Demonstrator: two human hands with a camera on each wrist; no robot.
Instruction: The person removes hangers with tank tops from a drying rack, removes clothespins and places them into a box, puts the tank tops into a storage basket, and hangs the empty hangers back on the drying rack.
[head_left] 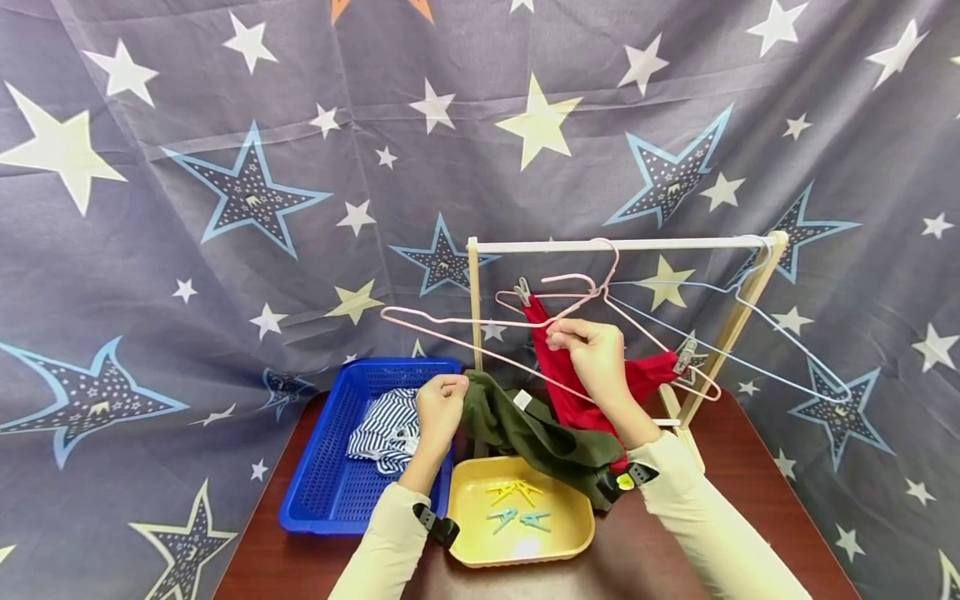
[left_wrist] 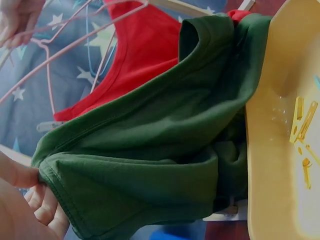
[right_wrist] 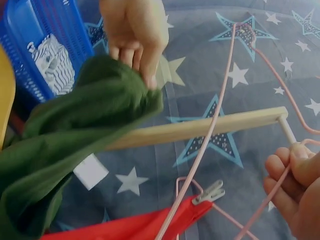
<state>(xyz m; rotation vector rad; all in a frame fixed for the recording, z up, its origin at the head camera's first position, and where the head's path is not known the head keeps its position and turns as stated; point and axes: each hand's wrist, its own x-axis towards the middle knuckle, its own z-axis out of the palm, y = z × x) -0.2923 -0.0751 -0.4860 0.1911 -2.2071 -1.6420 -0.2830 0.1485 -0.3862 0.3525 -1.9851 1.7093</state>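
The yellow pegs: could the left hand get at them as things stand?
Probably yes, but the left hand would first have to let go of the green garment it pinches. The tray sits close by, open on top, and nothing covers the yellow pegs.

Green garment [left_wrist: 145, 130] pinched at its edge by the left hand [left_wrist: 19, 210].
Red garment [left_wrist: 142, 50] behind; yellow tray [left_wrist: 270, 175] at right, holding yellow pegs [left_wrist: 307, 121], count uncertain.
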